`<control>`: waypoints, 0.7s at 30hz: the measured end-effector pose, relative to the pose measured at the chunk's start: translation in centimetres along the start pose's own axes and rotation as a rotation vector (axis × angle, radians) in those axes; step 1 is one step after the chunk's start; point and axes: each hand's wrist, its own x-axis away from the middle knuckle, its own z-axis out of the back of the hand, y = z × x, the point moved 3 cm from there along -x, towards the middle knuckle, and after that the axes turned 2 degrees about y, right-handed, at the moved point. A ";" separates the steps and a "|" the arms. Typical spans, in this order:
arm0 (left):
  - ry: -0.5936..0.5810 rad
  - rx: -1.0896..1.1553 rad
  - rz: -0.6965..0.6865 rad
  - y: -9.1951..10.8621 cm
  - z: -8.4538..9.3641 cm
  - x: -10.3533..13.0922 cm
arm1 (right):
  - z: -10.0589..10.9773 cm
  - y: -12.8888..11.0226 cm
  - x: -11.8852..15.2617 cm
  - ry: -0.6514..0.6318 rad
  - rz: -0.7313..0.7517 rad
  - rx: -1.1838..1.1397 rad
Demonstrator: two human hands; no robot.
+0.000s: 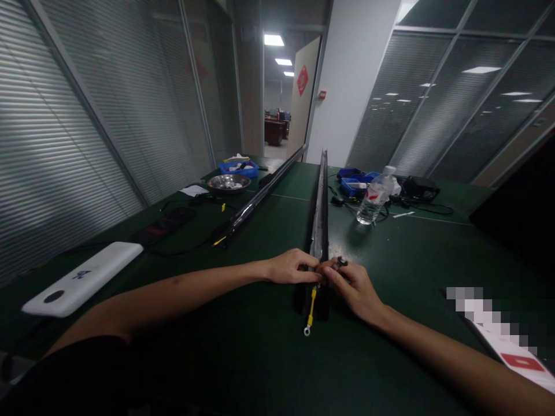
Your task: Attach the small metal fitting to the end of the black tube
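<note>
A long black-and-grey channel rail [319,214] runs away from me across the green table. At its near end my left hand [292,267] has its fingers closed over the rail. My right hand [354,288] is pinched at the same spot from the right, its fingertips meeting those of the left. Out of the right fist pokes a small dark metal tool [342,262] with a notched tip; the rest of it is hidden. Below the hands, a yellow-sleeved wire [313,303] ends in a ring terminal [307,331] over the table.
Left of the hands lies a second rail [264,190], with a white power bank [82,280] nearer me. A metal bowl [229,184] and blue tray [240,169] stand far left. Right are a water bottle [375,196], blue bins [353,186], cables, and a partly blurred white-red item [520,361].
</note>
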 end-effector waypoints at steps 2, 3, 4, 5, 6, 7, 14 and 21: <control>0.007 0.003 -0.004 0.1 0.0 0.0 | 0.0 0.0 0.0 0.000 0.002 -0.002; 0.010 0.003 -0.008 0.1 0.0 0.0 | 0.0 0.0 0.0 0.002 0.007 0.000; 0.013 0.003 -0.012 0.2 0.0 0.0 | -0.1 0.0 0.0 0.001 0.013 0.003; 0.013 0.003 -0.015 0.2 0.0 0.0 | -0.1 0.0 0.0 -0.001 0.020 0.006; 0.010 0.004 -0.017 0.2 0.0 0.0 | 0.0 -0.1 0.0 -0.004 0.026 0.010; 0.006 0.004 -0.017 0.2 0.0 0.0 | 0.0 -0.1 0.0 -0.009 0.032 0.013; -0.004 0.006 0.019 0.1 0.1 0.0 | 0.0 -0.4 -0.1 -0.018 0.041 0.022; -0.002 0.004 0.006 0.0 0.1 0.0 | 0.1 -0.6 -0.2 -0.028 0.028 0.009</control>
